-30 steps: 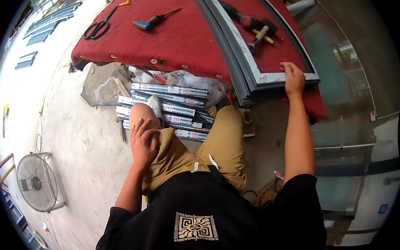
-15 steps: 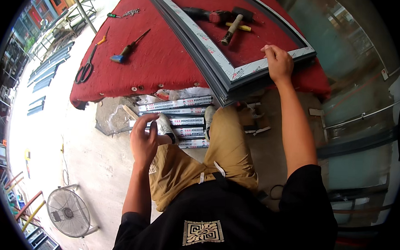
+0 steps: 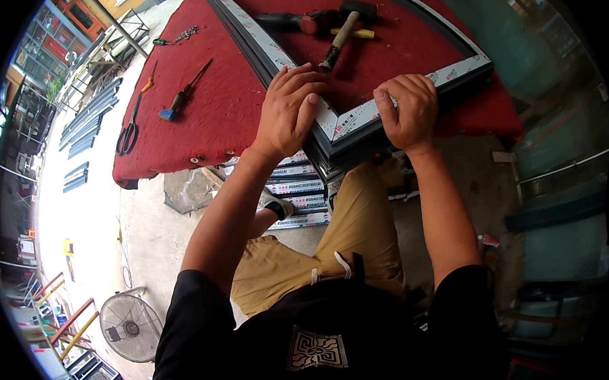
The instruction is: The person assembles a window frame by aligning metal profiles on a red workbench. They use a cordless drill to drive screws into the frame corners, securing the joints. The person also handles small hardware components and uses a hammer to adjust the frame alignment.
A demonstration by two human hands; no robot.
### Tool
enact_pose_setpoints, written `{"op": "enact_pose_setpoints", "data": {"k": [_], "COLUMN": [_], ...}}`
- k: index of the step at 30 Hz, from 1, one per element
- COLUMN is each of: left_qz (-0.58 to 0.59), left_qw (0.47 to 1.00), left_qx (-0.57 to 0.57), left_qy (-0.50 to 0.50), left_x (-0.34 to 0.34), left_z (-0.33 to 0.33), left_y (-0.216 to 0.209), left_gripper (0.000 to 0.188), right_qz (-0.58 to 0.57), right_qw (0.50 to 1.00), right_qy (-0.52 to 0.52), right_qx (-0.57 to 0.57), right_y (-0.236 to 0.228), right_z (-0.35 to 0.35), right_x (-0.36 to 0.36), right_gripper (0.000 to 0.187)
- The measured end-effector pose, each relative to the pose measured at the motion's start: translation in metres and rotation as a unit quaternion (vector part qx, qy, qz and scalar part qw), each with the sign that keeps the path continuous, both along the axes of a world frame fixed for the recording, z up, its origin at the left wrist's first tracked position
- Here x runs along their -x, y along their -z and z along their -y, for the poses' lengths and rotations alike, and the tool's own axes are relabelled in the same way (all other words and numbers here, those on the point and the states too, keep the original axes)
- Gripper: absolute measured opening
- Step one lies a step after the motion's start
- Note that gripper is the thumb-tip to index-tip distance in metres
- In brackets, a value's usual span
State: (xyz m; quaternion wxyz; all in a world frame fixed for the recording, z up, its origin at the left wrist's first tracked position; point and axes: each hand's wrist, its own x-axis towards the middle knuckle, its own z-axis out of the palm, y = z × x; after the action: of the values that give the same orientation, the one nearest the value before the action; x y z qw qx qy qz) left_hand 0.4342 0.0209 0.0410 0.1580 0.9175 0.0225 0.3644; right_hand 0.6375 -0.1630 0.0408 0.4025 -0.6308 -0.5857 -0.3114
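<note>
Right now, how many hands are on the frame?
2: the left hand on the frame, left of its near corner; the right hand, right of that corner.

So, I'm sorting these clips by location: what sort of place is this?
Probably a workshop for window or door frames: a mitred frame overhangs a red-covered table, a mallet lies inside its outline, and taped profile strips lie below.

between the hands (image 3: 291,111), a gap opens at the near corner of the frame (image 3: 353,123). inside it, a mallet (image 3: 340,41) and dark power tool (image 3: 305,22) block passage; room opens right of them. leftward, the counter (image 3: 219,115) offers a lane before the screwdriver (image 3: 185,95).
</note>
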Motion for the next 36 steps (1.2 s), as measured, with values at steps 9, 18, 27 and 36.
{"op": "enact_pose_setpoints", "data": {"k": [9, 18, 27, 36], "left_qz": [0.037, 0.032, 0.048, 0.027], "left_qw": [0.999, 0.999, 0.999, 0.995], "left_qx": [0.009, -0.002, 0.009, 0.089], "left_qy": [-0.002, -0.008, -0.001, 0.018], "left_x": [-0.010, -0.008, -0.008, 0.006], "left_z": [0.010, 0.009, 0.008, 0.010], "left_y": [0.002, 0.005, 0.006, 0.007], "left_gripper": [0.037, 0.039, 0.034, 0.030], "right_qz": [-0.013, -0.028, -0.024, -0.012], "right_qw": [1.000, 0.999, 0.999, 1.000], "right_qy": [0.011, 0.022, 0.025, 0.013], "right_qx": [-0.009, 0.020, 0.023, -0.011], "right_y": [-0.003, -0.003, -0.003, 0.000], "right_z": [0.002, 0.004, 0.003, -0.001], "right_x": [-0.002, 0.003, 0.003, -0.002], "right_gripper": [0.029, 0.027, 0.028, 0.025]}}
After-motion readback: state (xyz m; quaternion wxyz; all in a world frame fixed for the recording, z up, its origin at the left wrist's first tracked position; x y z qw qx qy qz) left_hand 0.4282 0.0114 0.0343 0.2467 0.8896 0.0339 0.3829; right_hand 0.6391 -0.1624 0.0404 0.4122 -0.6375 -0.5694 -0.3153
